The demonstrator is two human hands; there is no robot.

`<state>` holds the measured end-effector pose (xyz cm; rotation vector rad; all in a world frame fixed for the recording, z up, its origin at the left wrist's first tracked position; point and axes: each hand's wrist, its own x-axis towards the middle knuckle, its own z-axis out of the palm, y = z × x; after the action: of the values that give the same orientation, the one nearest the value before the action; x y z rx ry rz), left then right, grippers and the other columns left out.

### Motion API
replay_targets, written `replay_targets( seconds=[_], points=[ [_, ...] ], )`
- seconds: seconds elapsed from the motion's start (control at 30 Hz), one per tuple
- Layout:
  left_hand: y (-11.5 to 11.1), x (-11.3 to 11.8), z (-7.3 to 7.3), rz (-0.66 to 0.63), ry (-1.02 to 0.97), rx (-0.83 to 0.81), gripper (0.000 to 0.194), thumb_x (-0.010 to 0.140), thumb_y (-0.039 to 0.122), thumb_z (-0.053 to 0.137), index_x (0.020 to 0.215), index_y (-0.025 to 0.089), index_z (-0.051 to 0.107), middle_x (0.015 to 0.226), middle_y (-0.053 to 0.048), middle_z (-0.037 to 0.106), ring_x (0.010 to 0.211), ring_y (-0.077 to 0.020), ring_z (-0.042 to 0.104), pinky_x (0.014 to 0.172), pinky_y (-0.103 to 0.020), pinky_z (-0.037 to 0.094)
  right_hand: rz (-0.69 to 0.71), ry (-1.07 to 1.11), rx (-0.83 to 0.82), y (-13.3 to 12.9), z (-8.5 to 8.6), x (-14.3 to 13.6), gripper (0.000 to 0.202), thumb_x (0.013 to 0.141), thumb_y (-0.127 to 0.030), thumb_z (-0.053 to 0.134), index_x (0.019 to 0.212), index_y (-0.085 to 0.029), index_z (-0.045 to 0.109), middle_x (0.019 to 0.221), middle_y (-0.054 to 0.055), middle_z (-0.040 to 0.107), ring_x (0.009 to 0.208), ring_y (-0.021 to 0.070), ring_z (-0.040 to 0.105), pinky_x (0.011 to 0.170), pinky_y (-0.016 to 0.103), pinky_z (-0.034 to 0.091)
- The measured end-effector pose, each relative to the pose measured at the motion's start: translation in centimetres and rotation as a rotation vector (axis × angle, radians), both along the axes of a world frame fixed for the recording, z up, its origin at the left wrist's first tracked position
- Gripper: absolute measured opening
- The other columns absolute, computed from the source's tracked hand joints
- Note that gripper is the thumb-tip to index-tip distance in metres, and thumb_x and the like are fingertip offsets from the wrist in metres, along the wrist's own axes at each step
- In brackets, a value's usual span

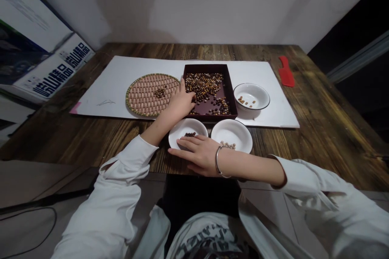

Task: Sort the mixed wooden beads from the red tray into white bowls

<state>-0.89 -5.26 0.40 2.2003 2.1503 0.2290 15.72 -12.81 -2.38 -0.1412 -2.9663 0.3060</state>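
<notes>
At the left rim of a dark maroon box point(210, 116), my left hand point(181, 101) rests with its fingers apart. Inside that box are many small round beads point(205, 83), brown, yellow and pale; they may be beans. My right hand point(200, 154) lies flat with fingers outstretched over the near edge of a white bowl point(175, 131). A few dark beads point(190, 134) sit in this bowl, just beyond the fingers. Partly behind my right wrist is a second white bowl point(243, 132), holding pale beads point(228, 145).
A round woven mat point(138, 96) with a small pile of brown beads is left of the box. To the right stands a dark-rimmed white bowl point(261, 103) with several yellowish pieces. A red comb-like tool point(286, 73) lies near a white board point(100, 83) on the wooden table point(91, 137).
</notes>
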Motion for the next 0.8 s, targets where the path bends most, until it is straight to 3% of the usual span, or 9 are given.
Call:
replay_targets(
  seconds=[0.17, 0.3, 0.4, 0.53, 0.8],
  points=[
    [-0.17, 0.08, 0.26, 0.007, -0.003, -0.014, 0.031, 0.083, 0.022, 0.061, 0.114, 0.019, 0.063, 0.16, -0.009, 0.008, 0.135, -0.0334, 0.039, 0.112, -0.046, 0.033, 0.0, 0.016, 0.003, -0.01, -0.15, 0.03, 0.06, 0.092, -0.032, 0.044, 0.148, -0.016, 0.031, 0.139, 0.018, 0.048, 0.123, 0.0299, 0.048, 0.099, 0.047, 0.037],
    [0.0, -0.14, 0.1, -0.03, -0.007, -0.007, 0.047, 0.083, 0.025, 0.062, 0.13, 0.023, 0.055, 0.159, -0.011, 0.011, 0.144, -0.0378, 0.02, 0.112, -0.051, 0.029, -0.001, -0.023, -0.008, -0.06, 0.18, -0.03, 0.061, 0.091, -0.031, 0.045, 0.148, -0.016, 0.031, 0.14, 0.018, 0.047, 0.124, 0.0302, 0.048, 0.099, 0.047, 0.037],
    [0.18, -0.38, -0.12, -0.076, 0.011, -0.01, 0.038, 0.086, 0.026, 0.058, 0.124, 0.025, 0.061, 0.159, -0.008, 0.018, 0.145, -0.0387, 0.01, 0.115, -0.054, 0.023, -0.004, -0.041, -0.016, -0.07, 0.35, -0.07, 0.061, 0.091, -0.031, 0.046, 0.148, -0.017, 0.03, 0.141, 0.018, 0.046, 0.126, 0.0301, 0.047, 0.1, 0.048, 0.036],
    [0.33, -0.56, -0.35, -0.099, 0.026, -0.008, 0.032, 0.087, 0.027, 0.055, 0.118, 0.027, 0.066, 0.155, -0.005, 0.029, 0.145, -0.0374, 0.011, 0.115, -0.054, 0.02, -0.005, -0.058, -0.021, -0.05, 0.46, -0.12, 0.062, 0.09, -0.031, 0.047, 0.148, -0.017, 0.03, 0.141, 0.019, 0.045, 0.125, 0.0304, 0.047, 0.101, 0.047, 0.036],
    [0.4, -0.58, -0.39, -0.105, 0.029, 0.005, 0.034, 0.088, 0.027, 0.053, 0.119, 0.027, 0.066, 0.147, -0.008, 0.04, 0.144, -0.0364, 0.014, 0.116, -0.053, 0.022, -0.002, -0.02, -0.014, -0.15, 0.26, -0.06, 0.061, 0.091, -0.03, 0.046, 0.148, -0.016, 0.031, 0.14, 0.018, 0.047, 0.125, 0.0294, 0.047, 0.101, 0.047, 0.036]
  ],
)
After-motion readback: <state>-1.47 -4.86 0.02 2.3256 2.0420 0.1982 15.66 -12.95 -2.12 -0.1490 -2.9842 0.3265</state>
